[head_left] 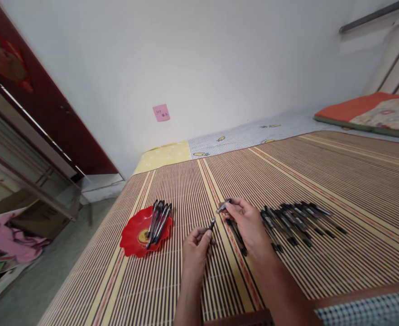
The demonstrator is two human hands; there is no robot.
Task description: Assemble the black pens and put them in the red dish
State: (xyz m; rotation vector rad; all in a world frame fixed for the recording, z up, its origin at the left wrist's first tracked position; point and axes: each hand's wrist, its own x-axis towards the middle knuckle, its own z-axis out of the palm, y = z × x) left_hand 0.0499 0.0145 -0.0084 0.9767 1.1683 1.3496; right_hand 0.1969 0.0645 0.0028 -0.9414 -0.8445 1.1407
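Note:
My left hand (196, 242) pinches a black pen (212, 223), its pointed end up and away from me; the rest of the pen is hidden by my fingers. Just beyond that tip, my right hand (243, 217) grips a short clear-and-black pen cap (222, 207). A small gap separates the two pieces. Beneath my right hand lie dark pens (236, 237) on the mat, partly covered by it. Several more black pens (296, 222) lie in a slanting row to the right. On the left, a red scalloped dish (131, 233) carries several pens (159, 222) across its right side.
A striped bamboo mat (172, 280) covers the bed. Folded orange and floral bedding (355, 108) lies at the far right. Against the white wall runs a patterned sheet (226, 138), with a pink note (161, 112) above. The floor and a pink cloth (14, 237) are at left.

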